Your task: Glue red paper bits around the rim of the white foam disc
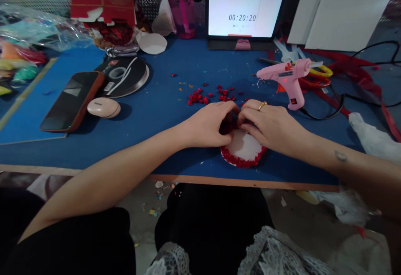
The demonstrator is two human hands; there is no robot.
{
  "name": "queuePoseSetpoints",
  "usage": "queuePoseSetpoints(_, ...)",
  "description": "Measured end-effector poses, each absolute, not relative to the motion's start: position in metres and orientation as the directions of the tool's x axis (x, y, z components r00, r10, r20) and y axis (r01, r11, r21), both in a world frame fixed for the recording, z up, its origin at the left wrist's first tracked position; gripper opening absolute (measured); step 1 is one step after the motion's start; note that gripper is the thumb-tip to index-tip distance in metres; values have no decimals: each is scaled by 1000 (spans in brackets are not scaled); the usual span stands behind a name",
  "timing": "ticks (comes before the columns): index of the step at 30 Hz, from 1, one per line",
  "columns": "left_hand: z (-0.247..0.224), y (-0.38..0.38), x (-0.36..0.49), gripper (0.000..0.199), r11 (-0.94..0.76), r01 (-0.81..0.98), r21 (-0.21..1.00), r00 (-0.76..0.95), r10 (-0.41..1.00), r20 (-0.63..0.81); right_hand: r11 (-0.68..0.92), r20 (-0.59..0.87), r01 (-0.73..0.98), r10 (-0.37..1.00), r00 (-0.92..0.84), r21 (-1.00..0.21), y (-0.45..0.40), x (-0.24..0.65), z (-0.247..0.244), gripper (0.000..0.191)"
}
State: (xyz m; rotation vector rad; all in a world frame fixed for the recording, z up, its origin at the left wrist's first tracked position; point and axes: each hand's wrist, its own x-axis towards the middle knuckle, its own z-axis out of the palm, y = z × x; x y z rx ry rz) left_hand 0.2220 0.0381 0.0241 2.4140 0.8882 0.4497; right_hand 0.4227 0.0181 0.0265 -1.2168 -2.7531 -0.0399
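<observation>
In the head view, a blue tabletop (pixel 175 118) with a pale brown front edge (pixel 203 181) spreads beneath everything, and a tablet (pixel 247 9) stands at the back beyond the white disc (pixel 246 146) rimmed with red pieces. The disc lies near that front edge, a narrow strip of blue between them. The left hand (pixel 207 125) curls over the disc's left side, its thumb by the rim; the right hand (pixel 273 128) bends over the far right side. Their fingertips draw close together at the disc's far rim, but whether they pinch anything cannot be told. Loose red bits (pixel 197 97) lie just beyond the disc. A pink glue gun (pixel 283 73) sits beyond it to the right; a phone (pixel 73 99) lies well to its left, across a broad stretch of blue.
</observation>
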Motion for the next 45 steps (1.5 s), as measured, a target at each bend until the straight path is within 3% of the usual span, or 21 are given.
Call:
queuePoseSetpoints(12, 24, 38, 222, 31, -650, 496, 576, 730, 671, 128, 671, 137, 741, 738, -661, -41, 17, 422, 26, 17)
queuePoseSetpoints(21, 22, 38, 222, 37, -644, 527, 555, 720, 685, 111, 685, 312, 644, 729, -610, -342, 28, 437, 23, 18)
queuePoseSetpoints(33, 20, 38, 221, 35, -656, 509, 557, 724, 676, 135, 692, 271, 609, 717, -642, -388, 26, 437, 19, 12)
queuePoseSetpoints(38, 23, 40, 219, 35, -551, 457, 698, 697, 710, 104, 659, 322, 629, 751, -576, -412, 29, 439, 22, 22)
queuePoseSetpoints(43, 21, 49, 219, 18, -230, 356, 906, 558, 830, -9, 553, 323, 610, 831, -453, -568, 34, 447, 24, 25)
queuePoseSetpoints(45, 19, 53, 219, 13, -144, 291, 946, 502, 865, -23, 538, 348, 614, 842, -411, -578, 34, 451, 25, 24)
